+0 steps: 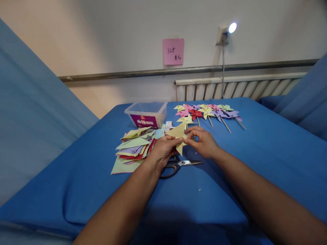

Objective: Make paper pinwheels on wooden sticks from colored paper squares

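Observation:
A pale yellow paper pinwheel (pixel 179 131) is held up over the middle of the table between both hands. My left hand (pixel 165 147) grips it from the left, thumb lying across its centre. From the right, my right hand (pixel 201 140) pinches the paper near the middle; whether a small pin is in those fingers I cannot make out. Below them lies a pair of scissors (pixel 183 163) with dark handles, its closed blades pointing right. To the left is a stack of coloured paper pieces (pixel 135 146), partly behind my left hand.
A clear plastic box (pixel 145 114) with a purple label stands behind the paper stack, and small white boxes (pixel 169 125) sit beside it. Finished pinwheels on sticks (pixel 212 113) lie at the back right of the blue-covered table (pixel 107 194). Blue curtains (pixel 30 112) hang at both sides.

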The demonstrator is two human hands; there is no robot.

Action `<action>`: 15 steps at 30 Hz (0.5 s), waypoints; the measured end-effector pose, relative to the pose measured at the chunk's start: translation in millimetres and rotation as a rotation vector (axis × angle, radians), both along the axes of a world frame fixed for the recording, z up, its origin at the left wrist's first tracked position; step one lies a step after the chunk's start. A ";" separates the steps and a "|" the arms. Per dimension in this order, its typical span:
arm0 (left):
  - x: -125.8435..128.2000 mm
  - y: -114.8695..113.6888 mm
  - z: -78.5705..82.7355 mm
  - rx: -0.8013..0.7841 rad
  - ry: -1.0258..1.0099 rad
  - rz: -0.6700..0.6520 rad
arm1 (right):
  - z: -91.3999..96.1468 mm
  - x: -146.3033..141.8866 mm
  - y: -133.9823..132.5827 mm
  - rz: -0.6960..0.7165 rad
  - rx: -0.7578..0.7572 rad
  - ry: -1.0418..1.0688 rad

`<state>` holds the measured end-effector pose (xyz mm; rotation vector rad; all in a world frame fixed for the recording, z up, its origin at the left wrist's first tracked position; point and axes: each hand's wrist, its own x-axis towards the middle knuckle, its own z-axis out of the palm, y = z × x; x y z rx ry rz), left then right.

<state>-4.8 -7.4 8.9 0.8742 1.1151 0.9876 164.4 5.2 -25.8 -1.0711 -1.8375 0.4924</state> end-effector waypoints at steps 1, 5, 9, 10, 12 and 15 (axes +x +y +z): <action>0.5 -0.5 0.4 0.003 0.008 0.003 | 0.2 0.1 0.0 -0.001 0.002 -0.005; 1.0 -0.7 0.1 0.014 0.047 0.004 | 1.0 0.1 0.2 0.003 0.002 -0.012; 0.1 0.8 -1.5 0.016 0.065 -0.004 | -0.5 -1.0 0.7 -0.002 -0.040 0.024; 0.0 1.0 -1.8 0.016 0.066 -0.003 | -1.1 -1.6 0.9 -0.004 -0.062 0.046; -0.1 1.1 -2.0 0.017 0.065 0.003 | -2.2 -2.8 1.0 -0.005 -0.107 0.092; 0.2 0.9 -2.2 0.020 0.065 0.010 | -2.2 -4.7 0.8 -0.009 -0.166 0.142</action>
